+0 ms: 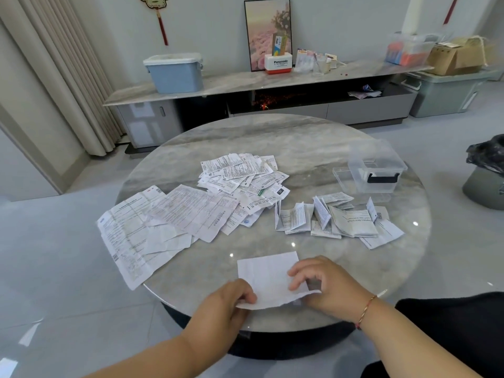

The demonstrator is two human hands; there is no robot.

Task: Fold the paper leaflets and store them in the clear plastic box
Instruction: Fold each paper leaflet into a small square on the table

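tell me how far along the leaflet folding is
Done: a cluster of folded leaflets lies beside the clear plastic box, which looks empty. In hand: both the left hand and right hand hold one white sheet. Left: the unfolded pile, then boxing everything.

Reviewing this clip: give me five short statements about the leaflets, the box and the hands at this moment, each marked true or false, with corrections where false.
1. Both hands hold one white leaflet at the near table edge. True: left hand and right hand pinch it.
2. The clear plastic box is full of folded leaflets. False: none visible inside.
3. Folded leaflets lie on the table in front of the box. True.
4. The unfolded leaflets are stacked on the floor. False: they are spread on the table.
5. The box has a black handle. True.
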